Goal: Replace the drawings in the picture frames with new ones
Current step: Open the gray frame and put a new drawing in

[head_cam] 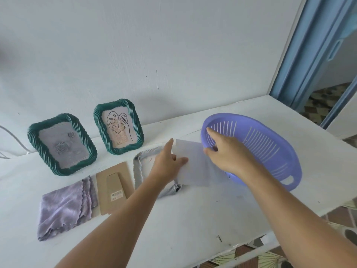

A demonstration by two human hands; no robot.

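Note:
Two green twisted-rim picture frames stand against the wall: the left frame point(62, 144) holds a rose drawing, the right frame point(118, 126) a leaf line drawing. A third, pale frame point(139, 167) lies flat on the table, partly under my left arm. Its brown cardboard backing point(114, 188) lies to its left. My left hand point(166, 161) pinches the left edge of a pale blank sheet point(197, 167) above that frame, thumb on top. My right hand point(226, 151) grips the near-left rim of the purple slotted basket point(270, 149), thumb outside, fingers inside.
A folded lilac cloth point(65, 207) lies at the front left, touching the cardboard backing. The white table point(193, 219) ends at a front edge on the lower right, with patterned floor below. A blue door frame point(301, 55) stands at the right, behind the basket.

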